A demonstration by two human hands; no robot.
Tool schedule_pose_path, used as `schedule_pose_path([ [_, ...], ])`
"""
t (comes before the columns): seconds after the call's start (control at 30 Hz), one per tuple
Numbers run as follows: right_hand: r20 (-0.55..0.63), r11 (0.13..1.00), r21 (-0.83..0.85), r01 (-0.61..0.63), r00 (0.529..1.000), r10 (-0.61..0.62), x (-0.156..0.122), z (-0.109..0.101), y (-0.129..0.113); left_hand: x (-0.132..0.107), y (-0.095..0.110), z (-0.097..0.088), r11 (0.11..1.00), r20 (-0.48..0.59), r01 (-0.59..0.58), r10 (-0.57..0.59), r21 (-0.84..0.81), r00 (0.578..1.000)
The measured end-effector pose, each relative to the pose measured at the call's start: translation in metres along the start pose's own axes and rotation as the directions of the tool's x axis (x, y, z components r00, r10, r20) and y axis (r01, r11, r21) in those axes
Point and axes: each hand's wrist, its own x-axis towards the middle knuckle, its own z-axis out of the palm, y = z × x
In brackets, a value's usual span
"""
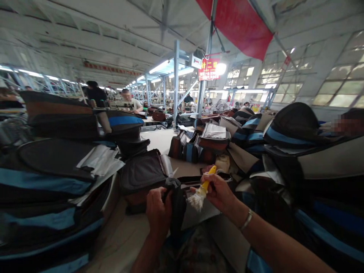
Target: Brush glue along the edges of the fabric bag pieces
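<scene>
My left hand (157, 212) is closed round a dark fabric piece (176, 206), holding it upright low in the middle of the view. My right hand (220, 191) grips a yellow-handled brush (203, 189) with pale bristles. The bristles point down and left, close to the dark fabric. A bracelet shows on my right wrist. Behind the hands lies a dark bag panel (142, 170) on the pale work table (125, 235).
Tall stacks of black and blue bag parts (57, 182) crowd the left, and more bag parts (313, 159) pile up on the right. Smaller bags (184, 149) stand further back on the table. People sit at stations far behind. A red banner (239, 22) hangs overhead.
</scene>
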Motion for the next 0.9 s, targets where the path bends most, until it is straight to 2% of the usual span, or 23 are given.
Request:
schedule_pose_path([
  [0.07, -0.035, 0.999, 0.04, -0.006, 0.999, 0.008, 0.007, 0.003, 0.01, -0.015, -0.002, -0.006, 0.996, 0.113, 0.022, -0.012, -0.087, 0.994],
  [0.13, -0.053, 0.998, 0.061, -0.018, 0.998, 0.021, 0.012, 0.005, 0.017, -0.027, 0.0, -0.01, 0.987, 0.2, 0.006, 0.026, -0.158, 0.98],
  [0.27, -0.086, 0.997, 0.067, -0.036, 0.995, 0.042, 0.013, 0.007, 0.024, -0.033, 0.005, -0.005, 0.984, 0.185, -0.017, 0.05, -0.18, 0.981],
  [0.4, -0.13, 0.999, 0.001, 0.034, 0.991, -0.033, 0.009, 0.005, 0.003, -0.017, 0.015, 0.004, 0.956, 0.197, 0.031, 0.028, -0.292, 0.98],
  [0.5, -0.195, 0.974, -0.111, 0.199, 0.956, -0.218, 0.009, 0.007, -0.025, -0.004, 0.028, 0.004, 0.919, 0.262, 0.112, -0.01, -0.379, 0.965],
  [0.57, -0.172, 0.901, -0.327, 0.286, 0.919, -0.354, 0.012, 0.014, -0.038, 0.001, 0.037, 0.002, 0.897, 0.302, 0.155, -0.025, -0.415, 0.953],
  [0.6, -0.123, 0.83, -0.468, 0.304, 0.907, -0.402, 0.014, 0.019, -0.042, 0.003, 0.041, 0.001, 0.889, 0.309, 0.171, -0.035, -0.424, 0.95],
  [0.67, 0.008, 0.618, -0.713, 0.333, 0.884, -0.467, 0.018, 0.03, -0.045, 0.004, 0.046, 0.001, 0.879, 0.308, 0.198, -0.062, -0.433, 0.949],
  [0.73, 0.103, 0.444, -0.811, 0.381, 0.841, -0.532, 0.023, 0.04, -0.047, 0.005, 0.049, 0.0, 0.873, 0.307, 0.215, -0.08, -0.438, 0.948],
  [0.77, 0.122, 0.393, -0.824, 0.407, 0.806, -0.579, 0.024, 0.042, -0.048, 0.005, 0.05, 0.0, 0.872, 0.309, 0.218, -0.082, -0.439, 0.948],
  [0.83, 0.102, 0.383, -0.811, 0.442, 0.752, -0.652, 0.025, 0.044, -0.052, 0.004, 0.049, -0.001, 0.871, 0.314, 0.219, -0.079, -0.44, 0.946],
  [0.9, 0.078, 0.413, -0.798, 0.439, 0.754, -0.652, 0.025, 0.042, -0.054, 0.003, 0.047, -0.001, 0.874, 0.316, 0.224, -0.086, -0.431, 0.945],
])
